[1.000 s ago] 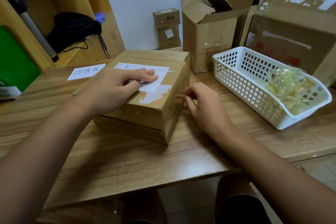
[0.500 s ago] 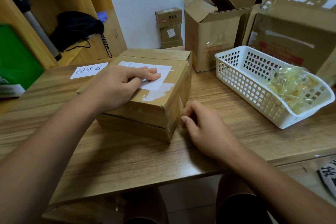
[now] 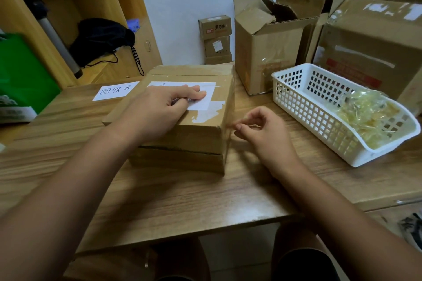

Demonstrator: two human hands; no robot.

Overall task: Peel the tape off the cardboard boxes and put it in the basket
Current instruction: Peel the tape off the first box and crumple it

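A brown cardboard box [image 3: 201, 141] with a white label [image 3: 210, 91] lies on the wooden table in front of me. My left hand [image 3: 159, 109] lies flat on its top, fingers over the label, pressing it down. My right hand [image 3: 262, 134] is at the box's right side near the upper corner, thumb and fingers pinched on a thin clear strip of tape [image 3: 231, 125] that is blurred. To the right stands a white plastic basket [image 3: 296, 107] holding a crumpled wad of yellowish clear tape [image 3: 370, 118].
Behind the basket stand an open cardboard box [image 3: 269, 52] and a large taped box [image 3: 370, 48]; small boxes [image 3: 215, 39] are stacked at the wall. A paper sign [image 3: 115, 91] lies on the table at the left, beside a wooden shelf [image 3: 68, 18] and a green bag [image 3: 20, 75].
My right hand dropped to the bottom of the box's right side, then rose to the upper corner, now pinched and a little away from the cardboard. My left hand stayed on the label.
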